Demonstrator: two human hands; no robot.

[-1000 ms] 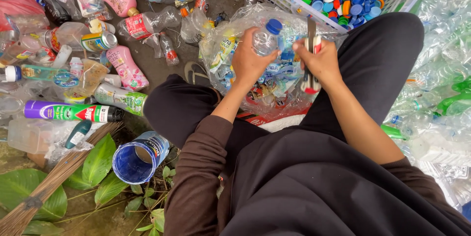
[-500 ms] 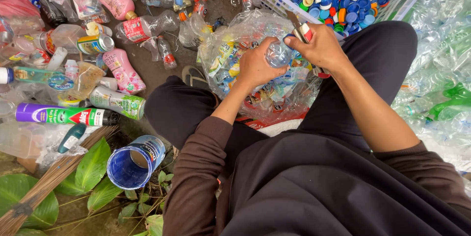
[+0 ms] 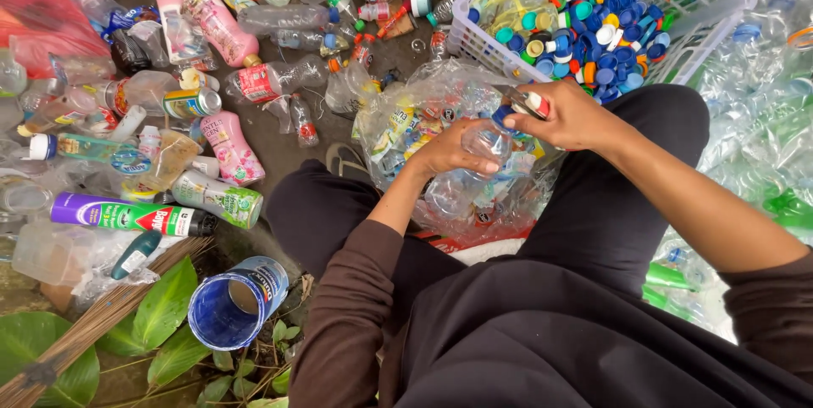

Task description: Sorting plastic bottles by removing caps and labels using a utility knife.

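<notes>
Two hands met over a clear bag [image 3: 440, 162]: the left hand [image 3: 453, 152] was clamped around a clear bottle [image 3: 487, 138], the right hand [image 3: 569, 116] pinching a small tool [image 3: 529, 103] at its cap. That tool could slip off the slick plastic and nick the left fingers. Bottles littered the dirt; a white basket [image 3: 711, 1] held caps.

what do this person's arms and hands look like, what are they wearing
Both arms wear dark brown long sleeves pushed up towards the elbows, leaving the forearms bare. The left hand and right hand are bare: no gloves, and no rings, watch or bracelets that can be seen. The sleeves are plain, without visible print.
</notes>
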